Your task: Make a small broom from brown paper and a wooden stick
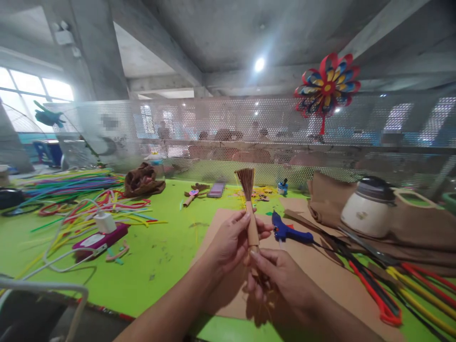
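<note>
Paper broom [249, 204], a small brown craft piece with a rolled stem and a fringed fan head, stands upright in both hands above the cardboard sheet [221, 228] that lies on the green table [160, 256]. The left hand [231, 242] is closed around the middle of the stem, thumb and fingers pinching it from the left side. The right hand [281, 278] grips the lower end of the stem, fingertips touching the roll just under the left hand, so the two hands sit one above the other and meet on the stem. The fringed head rises clear of both hands.

Just right of the broom, on the cardboard, lies a blue glue gun [288, 232], its nozzle pointing toward the stem. Farther right of the broom sits a white pot with a dark lid [366, 206] on folded brown paper [420, 223], and red-handled scissors [377, 294] lie nearer the right hand. Left of the broom, well apart, are a white charger [104, 222] on a pink box [101, 237] and a spread of coloured strips [71, 187]. Behind the broom another small broom [194, 192] lies flat, and a paper pinwheel [327, 87] hangs on the mesh screen [228, 128].
</note>
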The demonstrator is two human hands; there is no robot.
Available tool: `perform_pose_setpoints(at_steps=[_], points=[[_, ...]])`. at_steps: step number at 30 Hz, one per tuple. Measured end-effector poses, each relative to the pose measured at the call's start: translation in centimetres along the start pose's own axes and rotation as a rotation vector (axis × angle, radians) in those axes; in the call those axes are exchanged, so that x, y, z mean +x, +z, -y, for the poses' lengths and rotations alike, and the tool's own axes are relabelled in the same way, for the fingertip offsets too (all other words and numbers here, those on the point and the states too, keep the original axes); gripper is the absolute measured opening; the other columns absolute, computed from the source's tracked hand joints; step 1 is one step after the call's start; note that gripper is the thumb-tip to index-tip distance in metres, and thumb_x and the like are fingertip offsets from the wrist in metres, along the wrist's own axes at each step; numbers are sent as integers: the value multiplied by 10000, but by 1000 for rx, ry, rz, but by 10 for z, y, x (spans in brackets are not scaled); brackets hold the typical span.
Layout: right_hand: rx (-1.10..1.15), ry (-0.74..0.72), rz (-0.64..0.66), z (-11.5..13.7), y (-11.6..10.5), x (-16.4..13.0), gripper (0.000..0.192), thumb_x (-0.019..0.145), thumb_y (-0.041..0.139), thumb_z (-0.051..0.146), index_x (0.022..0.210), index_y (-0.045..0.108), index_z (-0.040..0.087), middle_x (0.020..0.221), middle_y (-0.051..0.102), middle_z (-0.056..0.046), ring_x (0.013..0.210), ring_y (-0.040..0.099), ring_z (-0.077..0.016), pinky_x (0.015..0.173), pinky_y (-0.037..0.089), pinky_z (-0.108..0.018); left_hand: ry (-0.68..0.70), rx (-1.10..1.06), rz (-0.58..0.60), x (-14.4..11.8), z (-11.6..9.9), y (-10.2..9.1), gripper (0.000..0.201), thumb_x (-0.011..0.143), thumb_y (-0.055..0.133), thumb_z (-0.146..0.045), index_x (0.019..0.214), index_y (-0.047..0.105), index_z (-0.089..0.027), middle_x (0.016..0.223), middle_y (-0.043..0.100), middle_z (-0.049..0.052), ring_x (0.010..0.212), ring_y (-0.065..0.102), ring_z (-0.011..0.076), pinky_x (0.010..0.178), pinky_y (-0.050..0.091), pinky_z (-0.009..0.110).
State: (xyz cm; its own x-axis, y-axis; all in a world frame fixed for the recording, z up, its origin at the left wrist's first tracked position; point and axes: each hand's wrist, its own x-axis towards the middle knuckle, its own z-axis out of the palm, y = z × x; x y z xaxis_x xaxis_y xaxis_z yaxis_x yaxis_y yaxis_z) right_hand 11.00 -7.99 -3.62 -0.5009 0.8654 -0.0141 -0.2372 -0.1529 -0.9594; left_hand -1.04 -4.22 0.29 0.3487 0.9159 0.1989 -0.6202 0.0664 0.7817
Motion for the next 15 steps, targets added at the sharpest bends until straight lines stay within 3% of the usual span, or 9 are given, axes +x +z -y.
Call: perform_pose_setpoints(at_steps=[4,10,15], points=[[-56,-23,-97,0,-4,0,393,766,591,517,772,532,129,519,595,-12,383,467,-65,410,340,-183,-66,34,79,-1,-5,-5,197,835,558,-190,1006,557,-93,845,653,115,870,653,234,827,502,363],[-260,-83,-183,-2,-4,2,434,767,559,547,630,501,138,485,546,-1,368,432,-62,388,310,-190,-65,93,4,2,-5,-7,250,775,632,-157,1003,556,-89,809,655,108,839,662,249,773,517,358],[-410,-191,-336,-4,-1,3,391,790,559,475,579,454,163,459,452,38,395,397,-66,401,299,-202,-6,171,-45,3,1,-8,210,762,657,-218,916,581,-96,803,661,104,812,661,223,769,515,338]])
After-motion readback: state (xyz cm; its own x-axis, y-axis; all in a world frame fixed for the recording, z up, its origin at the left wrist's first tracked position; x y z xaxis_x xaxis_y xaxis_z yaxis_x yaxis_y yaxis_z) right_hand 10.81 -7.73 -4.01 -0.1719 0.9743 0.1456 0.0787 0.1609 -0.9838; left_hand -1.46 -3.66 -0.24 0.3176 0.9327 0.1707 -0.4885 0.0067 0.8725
